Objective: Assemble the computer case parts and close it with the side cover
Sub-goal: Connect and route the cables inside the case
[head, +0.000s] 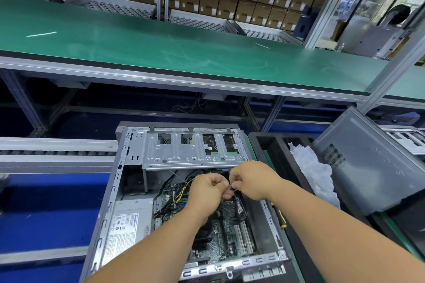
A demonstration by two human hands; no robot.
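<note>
Hands, left hand [208, 187] and right hand [249, 179], each pinching a thin cable [232, 188] over the open case [128, 181].

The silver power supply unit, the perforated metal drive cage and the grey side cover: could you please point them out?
silver power supply unit [128, 234], head view, labelled top face.
perforated metal drive cage [190, 149], head view, flat top plate.
grey side cover [368, 167], head view, broad outer face.

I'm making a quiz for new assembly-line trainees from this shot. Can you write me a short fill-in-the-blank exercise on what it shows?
1. The computer case lies open, without its side ____.
2. Both the left hand and the right hand work on thin wires above the ____.
3. The power supply with the white label sits in the case on the person's ____ side.
4. The conveyor belt beyond the case is ____ in colour.

Missing words: cover; motherboard; left; green
</note>
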